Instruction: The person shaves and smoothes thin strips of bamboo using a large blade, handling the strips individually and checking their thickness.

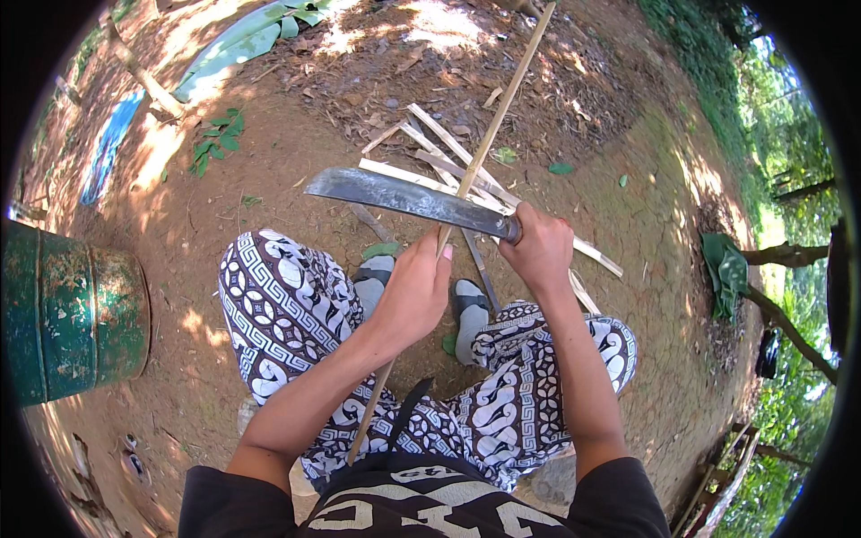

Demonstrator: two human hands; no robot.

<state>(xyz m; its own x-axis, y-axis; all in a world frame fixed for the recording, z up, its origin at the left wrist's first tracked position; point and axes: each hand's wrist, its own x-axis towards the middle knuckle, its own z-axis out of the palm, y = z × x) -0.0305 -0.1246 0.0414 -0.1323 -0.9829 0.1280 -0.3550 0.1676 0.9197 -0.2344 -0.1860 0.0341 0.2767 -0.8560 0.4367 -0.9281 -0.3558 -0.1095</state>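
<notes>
My left hand (414,291) is wrapped round a long, thin wooden stick (502,112), which runs from my lap up and away to the right. In my right hand (542,247) is the handle of a machete (404,195). Its broad dark blade points left and lies across the stick just beyond my left fingers; whether it cuts into the wood I cannot tell. Most of the machete's handle is hidden by my fingers. Under and beyond the blade, several split wood strips (439,139) lie crossed on the ground.
My feet in grey socks and dark sandals (468,300) rest below the blade, between my patterned trouser legs (287,300). A rusty green drum (76,314) stands at left. Large leaves (238,45) and a blue sheet (112,148) lie far left. Branches (789,255) are at right.
</notes>
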